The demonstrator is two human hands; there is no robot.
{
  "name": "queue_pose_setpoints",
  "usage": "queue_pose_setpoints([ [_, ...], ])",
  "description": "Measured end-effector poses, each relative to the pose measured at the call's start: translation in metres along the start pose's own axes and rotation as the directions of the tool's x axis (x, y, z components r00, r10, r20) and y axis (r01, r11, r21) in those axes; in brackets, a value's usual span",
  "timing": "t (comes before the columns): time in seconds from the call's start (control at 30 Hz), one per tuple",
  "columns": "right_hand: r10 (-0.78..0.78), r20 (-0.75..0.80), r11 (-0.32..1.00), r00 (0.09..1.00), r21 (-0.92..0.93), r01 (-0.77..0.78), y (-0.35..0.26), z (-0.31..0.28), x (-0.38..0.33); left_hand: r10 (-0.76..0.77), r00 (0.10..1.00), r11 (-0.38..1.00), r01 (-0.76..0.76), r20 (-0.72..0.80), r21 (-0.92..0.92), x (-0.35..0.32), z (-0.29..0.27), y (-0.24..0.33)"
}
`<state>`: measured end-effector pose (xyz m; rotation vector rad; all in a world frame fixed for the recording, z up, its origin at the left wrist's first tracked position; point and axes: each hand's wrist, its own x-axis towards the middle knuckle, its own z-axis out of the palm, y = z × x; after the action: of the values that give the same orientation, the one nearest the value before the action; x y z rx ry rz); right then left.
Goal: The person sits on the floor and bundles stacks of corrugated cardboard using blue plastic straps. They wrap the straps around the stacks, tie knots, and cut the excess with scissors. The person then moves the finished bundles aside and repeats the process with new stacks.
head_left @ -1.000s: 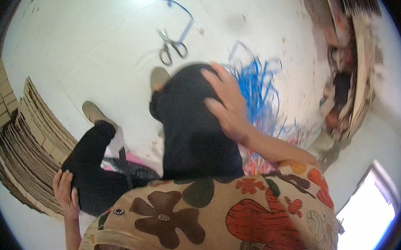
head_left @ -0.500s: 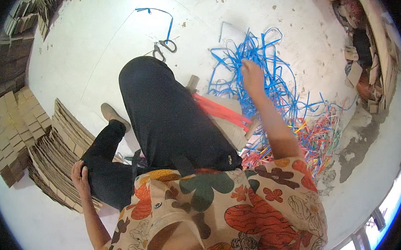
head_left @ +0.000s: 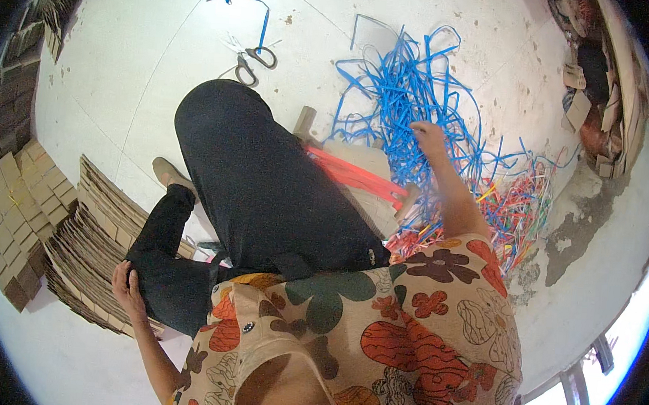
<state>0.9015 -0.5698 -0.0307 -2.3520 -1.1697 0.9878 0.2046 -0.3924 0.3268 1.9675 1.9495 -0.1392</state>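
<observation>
My right hand [head_left: 428,140] reaches over a tangled heap of blue plastic strapping [head_left: 404,88] on the floor. Its fingers are curled together; whether a strap is between them is hard to make out. On my bent leg in black trousers [head_left: 172,286], at the lower left, my left hand [head_left: 128,283] lies with its fingers stretched out, holding nothing. Black-handled scissors [head_left: 255,62] lie on the floor beyond my other knee, and a separate blue strap [head_left: 266,21] runs up to their handles.
A low wooden stool with red bands [head_left: 356,176] stands between my leg and the heap. Multicoloured strap scraps [head_left: 523,216] spread to the right. Stacked cardboard pieces [head_left: 94,262] stand at left. Further cardboard and clutter [head_left: 595,101] line the right wall.
My right hand has moved back toward me and slightly right over the blue strapping. My left hand stays on my leg. The whole view has shifted a little.
</observation>
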Motion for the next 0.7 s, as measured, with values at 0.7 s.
queue_pose_setpoints([
  [0.7,0.049,-0.478,0.998,0.877,0.058,-0.024,-0.219,-0.252,-0.055,0.029,0.991,0.943,-0.071,-0.134,-0.324,0.044,0.004,0.045],
])
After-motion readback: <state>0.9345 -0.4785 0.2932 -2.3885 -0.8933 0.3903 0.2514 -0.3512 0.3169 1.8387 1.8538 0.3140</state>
